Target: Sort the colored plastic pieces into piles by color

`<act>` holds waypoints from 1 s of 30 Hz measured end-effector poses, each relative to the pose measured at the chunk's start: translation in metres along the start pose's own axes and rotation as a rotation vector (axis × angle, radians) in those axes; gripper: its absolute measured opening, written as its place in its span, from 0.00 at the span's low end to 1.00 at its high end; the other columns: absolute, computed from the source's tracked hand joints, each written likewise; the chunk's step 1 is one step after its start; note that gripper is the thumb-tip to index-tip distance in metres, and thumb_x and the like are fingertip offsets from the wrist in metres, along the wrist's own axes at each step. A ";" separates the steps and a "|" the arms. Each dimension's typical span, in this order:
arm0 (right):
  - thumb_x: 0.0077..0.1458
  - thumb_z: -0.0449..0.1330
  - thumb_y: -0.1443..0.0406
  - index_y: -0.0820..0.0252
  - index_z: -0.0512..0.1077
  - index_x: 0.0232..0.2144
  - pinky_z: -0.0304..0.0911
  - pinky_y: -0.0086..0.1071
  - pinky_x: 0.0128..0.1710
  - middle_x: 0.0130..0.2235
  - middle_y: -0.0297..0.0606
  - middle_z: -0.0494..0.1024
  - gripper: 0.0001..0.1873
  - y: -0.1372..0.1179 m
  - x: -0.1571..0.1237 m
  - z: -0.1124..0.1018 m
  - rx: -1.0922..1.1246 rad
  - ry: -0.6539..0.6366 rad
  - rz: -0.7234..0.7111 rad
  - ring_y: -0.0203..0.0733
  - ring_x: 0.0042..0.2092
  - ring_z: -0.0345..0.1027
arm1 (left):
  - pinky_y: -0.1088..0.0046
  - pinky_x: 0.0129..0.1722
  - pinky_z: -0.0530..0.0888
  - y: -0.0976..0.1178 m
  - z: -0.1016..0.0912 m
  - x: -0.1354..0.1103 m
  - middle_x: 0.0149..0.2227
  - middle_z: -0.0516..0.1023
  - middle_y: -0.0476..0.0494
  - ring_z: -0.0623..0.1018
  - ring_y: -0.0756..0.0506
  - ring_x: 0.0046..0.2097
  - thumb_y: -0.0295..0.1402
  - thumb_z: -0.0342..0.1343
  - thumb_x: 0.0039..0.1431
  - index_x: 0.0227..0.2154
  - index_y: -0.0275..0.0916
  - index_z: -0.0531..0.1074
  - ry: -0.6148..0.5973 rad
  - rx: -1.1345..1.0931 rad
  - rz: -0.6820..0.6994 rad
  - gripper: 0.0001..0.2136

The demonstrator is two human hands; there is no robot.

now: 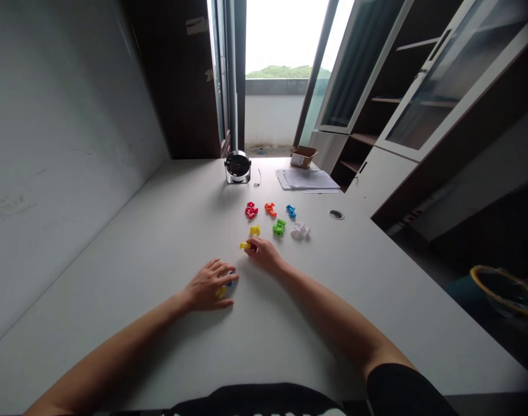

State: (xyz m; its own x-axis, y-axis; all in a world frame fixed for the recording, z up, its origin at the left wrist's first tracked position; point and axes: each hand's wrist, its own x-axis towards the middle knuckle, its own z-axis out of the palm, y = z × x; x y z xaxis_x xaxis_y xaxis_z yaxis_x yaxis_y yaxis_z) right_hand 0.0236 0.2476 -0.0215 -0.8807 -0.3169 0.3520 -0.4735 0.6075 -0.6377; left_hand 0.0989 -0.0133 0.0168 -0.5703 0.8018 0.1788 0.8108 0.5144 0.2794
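Note:
My left hand (209, 284) rests on the white table (160, 231), fingers curled over small plastic pieces (224, 288), yellow and blue showing beneath them. My right hand (264, 253) lies further ahead, its fingertips pinching a small yellow piece (245, 245). Just beyond it lies another yellow piece (255, 230). Farther out sit loose red pieces (251, 210), an orange piece (270, 208), a blue piece (291, 211), green pieces (279, 227) and white pieces (300, 231).
A small round black and silver device (237, 167) stands at the table's far end, with a stack of papers (306, 179) and a small cardboard box (302, 156) to its right. A cable hole (335, 215) is in the tabletop. Open cabinets (376, 115) stand on the right.

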 end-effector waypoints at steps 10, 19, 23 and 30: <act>0.58 0.59 0.63 0.58 0.75 0.38 0.57 0.26 0.34 0.34 0.34 0.76 0.08 0.005 0.001 -0.002 0.032 0.037 0.015 0.33 0.31 0.63 | 0.65 0.49 0.71 -0.083 0.007 0.047 0.42 0.75 0.43 0.73 0.43 0.46 0.38 0.56 0.59 0.37 0.44 0.76 0.272 0.016 -0.391 0.07; 0.58 0.61 0.58 0.56 0.72 0.46 0.58 0.26 0.31 0.29 0.31 0.76 0.15 0.002 -0.002 -0.004 0.201 0.053 0.137 0.33 0.27 0.63 | 0.64 0.48 0.70 -0.093 0.013 0.068 0.42 0.76 0.42 0.74 0.42 0.46 0.38 0.55 0.59 0.38 0.43 0.76 0.358 0.105 -0.461 0.08; 0.59 0.60 0.54 0.56 0.70 0.45 0.60 0.27 0.31 0.29 0.31 0.76 0.16 -0.003 -0.006 -0.002 0.364 0.032 0.160 0.34 0.28 0.66 | 0.60 0.54 0.68 -0.088 0.005 0.057 0.46 0.77 0.44 0.74 0.42 0.49 0.37 0.56 0.59 0.42 0.44 0.75 0.332 0.046 -0.363 0.10; 0.59 0.60 0.52 0.58 0.72 0.45 0.66 0.31 0.37 0.32 0.36 0.79 0.18 0.001 -0.005 0.000 0.543 0.021 0.192 0.38 0.34 0.73 | 0.65 0.50 0.73 -0.043 0.008 0.079 0.47 0.76 0.45 0.75 0.46 0.48 0.33 0.52 0.62 0.49 0.46 0.72 0.454 -0.295 -0.301 0.13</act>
State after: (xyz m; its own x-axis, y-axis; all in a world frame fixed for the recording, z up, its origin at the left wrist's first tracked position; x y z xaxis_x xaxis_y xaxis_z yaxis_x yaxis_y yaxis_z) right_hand 0.0270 0.2496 -0.0239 -0.9536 -0.2204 0.2051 -0.2482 0.1896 -0.9500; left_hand 0.0197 0.0306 0.0118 -0.8202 0.3914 0.4173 0.5719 0.5398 0.6177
